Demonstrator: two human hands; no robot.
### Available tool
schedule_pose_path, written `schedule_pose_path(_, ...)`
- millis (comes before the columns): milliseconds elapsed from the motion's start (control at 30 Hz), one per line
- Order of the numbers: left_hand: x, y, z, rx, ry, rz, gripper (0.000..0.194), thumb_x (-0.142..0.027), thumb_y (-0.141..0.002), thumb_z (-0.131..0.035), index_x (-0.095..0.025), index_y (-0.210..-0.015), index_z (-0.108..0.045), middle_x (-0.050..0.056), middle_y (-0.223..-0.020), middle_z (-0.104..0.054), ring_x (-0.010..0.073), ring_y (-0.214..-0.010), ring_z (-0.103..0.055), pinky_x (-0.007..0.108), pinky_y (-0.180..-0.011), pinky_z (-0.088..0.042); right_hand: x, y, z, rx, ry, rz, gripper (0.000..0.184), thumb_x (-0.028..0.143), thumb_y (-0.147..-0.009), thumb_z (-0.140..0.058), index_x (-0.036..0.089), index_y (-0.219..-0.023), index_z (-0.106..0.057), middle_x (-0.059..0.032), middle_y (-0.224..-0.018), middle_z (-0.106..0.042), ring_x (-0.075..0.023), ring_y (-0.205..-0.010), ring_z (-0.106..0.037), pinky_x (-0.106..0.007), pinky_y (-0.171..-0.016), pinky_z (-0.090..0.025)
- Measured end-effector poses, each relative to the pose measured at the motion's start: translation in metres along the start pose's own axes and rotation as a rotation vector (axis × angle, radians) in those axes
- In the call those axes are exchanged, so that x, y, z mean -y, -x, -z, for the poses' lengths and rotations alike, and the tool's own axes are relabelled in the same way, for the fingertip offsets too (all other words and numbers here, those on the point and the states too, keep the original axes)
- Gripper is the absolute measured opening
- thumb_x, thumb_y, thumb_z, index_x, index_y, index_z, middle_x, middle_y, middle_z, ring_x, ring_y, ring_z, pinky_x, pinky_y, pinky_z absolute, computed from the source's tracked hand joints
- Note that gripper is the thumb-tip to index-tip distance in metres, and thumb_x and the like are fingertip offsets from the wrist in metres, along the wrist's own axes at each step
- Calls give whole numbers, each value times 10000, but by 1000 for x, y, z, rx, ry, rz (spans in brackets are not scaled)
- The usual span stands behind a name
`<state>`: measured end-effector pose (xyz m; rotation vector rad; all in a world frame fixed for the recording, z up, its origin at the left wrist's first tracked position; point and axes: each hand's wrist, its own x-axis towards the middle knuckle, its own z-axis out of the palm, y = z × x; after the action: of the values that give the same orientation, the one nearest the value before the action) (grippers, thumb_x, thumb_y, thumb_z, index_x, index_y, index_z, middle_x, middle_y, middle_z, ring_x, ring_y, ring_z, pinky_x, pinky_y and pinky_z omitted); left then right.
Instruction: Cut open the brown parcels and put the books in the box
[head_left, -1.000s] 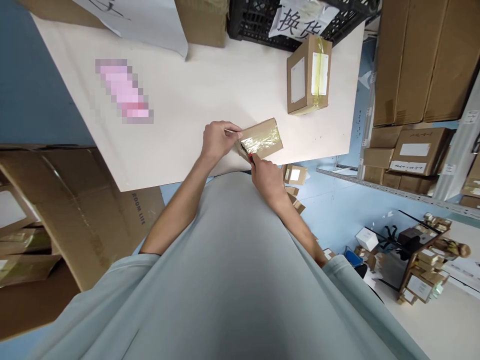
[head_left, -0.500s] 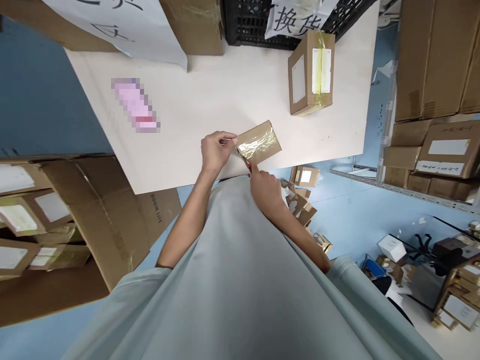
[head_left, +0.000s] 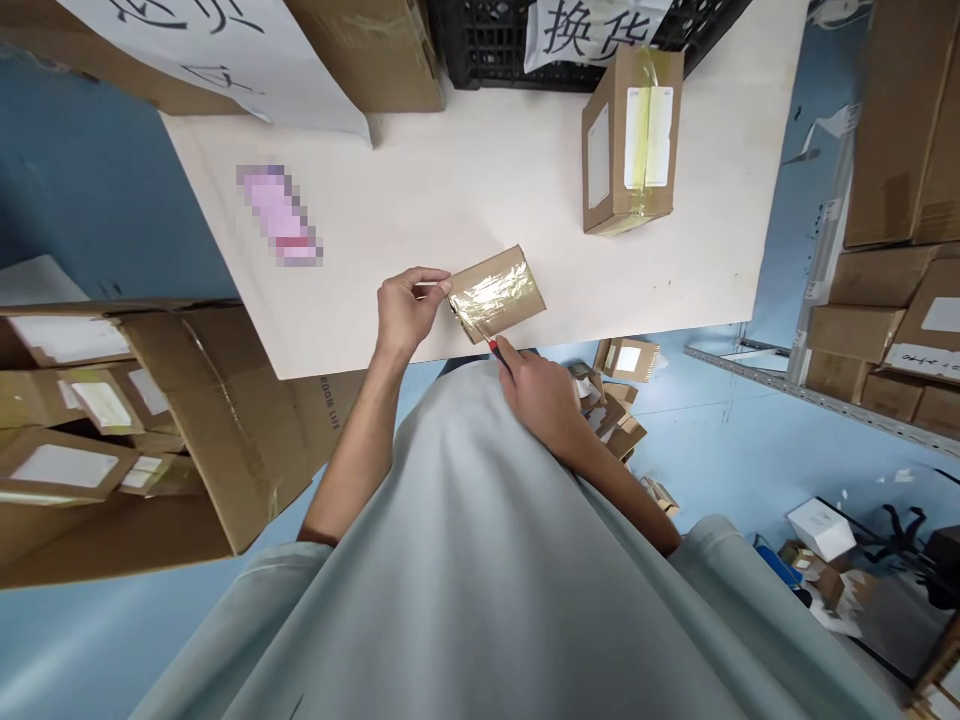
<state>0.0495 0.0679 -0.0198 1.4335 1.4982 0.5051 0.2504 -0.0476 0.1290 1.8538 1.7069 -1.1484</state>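
Note:
A small flat cardboard box (head_left: 504, 290) with shiny clear tape on top lies at the near side of the table, slightly turned. My left hand (head_left: 405, 312) pinches its left corner between thumb and fingers. In my right hand (head_left: 544, 395) is a utility knife (head_left: 493, 347) with a red part showing. Its tip is at the box's near left corner, by the taped short edge; whether the blade is in the tape I cannot tell. My right fingers are wrapped round the handle, which is mostly hidden.
A taller taped carton (head_left: 630, 145) with white labels stands at the back right, before a black crate (head_left: 491, 50). A blurred pink item (head_left: 277, 215) lies on the left of the white table (head_left: 360, 220). A large open carton (head_left: 217, 420) holding boxes is at my left.
The knife has moved along the box's left short edge toward me, to the near corner. My left hand and the small box have shifted left. The view has turned slightly.

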Motion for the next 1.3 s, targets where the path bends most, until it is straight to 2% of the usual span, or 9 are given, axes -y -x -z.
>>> schedule_pose_path(67, -7, 5, -2, -38, -54, -46, 272, -405, -1033, -758, -206, -1201, -838, 110, -1245, -847, 284, -1087, -805, 465, -1025, -682, -19, -2, 0, -84, -51, -36, 547, 331, -1247, -337, 259, -1774, -464, -147, -1256, -826, -292, -1067, -804, -331, -886, -554)
schedule_pose_path(167, -25, 15, -16, -101, -188, -223, 343, -479, -1110, -686, -253, -1344, -792, 114, -1447, -781, 337, -1395, -718, 558, -1235, -585, -50, -14, -3, -225, -120, -107, 521, 312, -1241, -357, 218, -1723, -533, -138, -1192, -832, -289, -1000, -790, -327, -845, -533)
schedule_pose_path(267, -42, 22, -44, -26, -294, -408, 405, -524, -1170, -583, -317, -1489, -721, 90, -1623, -687, 362, -1652, -521, 629, -1393, -409, -75, -27, -6, -360, -186, -89, 500, 297, -1229, -371, 175, -1664, -586, -134, -1146, -822, -272, -945, -766, -322, -812, -524)
schedule_pose_path(333, -47, 23, -66, 39, -328, -480, 452, -541, -1189, -531, -338, -1570, -664, 85, -1688, -641, 367, -1717, -440, 662, -1438, -319, -86, -34, -7, -428, -217, -51, 497, 316, -1230, -353, 179, -1633, -610, -125, -1122, -812, -260, -917, -750, -318, -799, -521)
schedule_pose_path(433, -43, 19, -89, 51, -343, -519, 470, -527, -1215, -462, -324, -1602, -634, 105, -1709, -627, 360, -1723, -442, 698, -1451, -269, -93, -45, -6, -454, -232, -19, 509, 341, -1228, -332, 186, -1618, -620, -125, -1126, -802, -264, -925, -746, -328, -805, -531)
schedule_pose_path(633, -27, 11, -94, 51, -321, -545, 488, -547, -1213, -451, -316, -1605, -628, 125, -1712, -630, 353, -1722, -449, 737, -1445, -265, -89, -60, 0, -412, -246, 8, 533, 334, -1202, -348, 202, -1656, -594, -151, -1269, -798, -304, -1047, -759, -369, -880, -565)
schedule_pose_path(800, -27, 10, -91, 71, -281, -536, 520, -586, -1216, -408, -310, -1590, -639, 122, -1707, -637, 350, -1727, -439, 734, -1450, -252, -79, -63, 7, -355, -264, -14, 528, 321, -1194, -347, 208, -1644, -600, -137, -1244, -806, -281, -972, -741, -358, -863, -549)
schedule_pose_path(1033, -32, 9, -92, 112, -156, -438, 549, -703, -1147, -518, -349, -1531, -689, 95, -1688, -652, 377, -1729, -431, 759, -1455, -200, -57, -54, 26, -241, -108, -111, 582, 289, -1223, -261, 267, -1785, -407, -140, -1316, -788, -279, -1040, -765, -366, -902, -569)
schedule_pose_path(1300, -34, 12, -94, 110, -132, -420, 544, -687, -1160, -497, -325, -1514, -695, 104, -1702, -637, 367, -1734, -424, 718, -1468, -200, -29, -52, 39, -125, 58, -228, 593, 328, -1251, -304, 246, -1838, -292, -204, -1308, -777, -312, -1111, -809, -398, -914, -621)
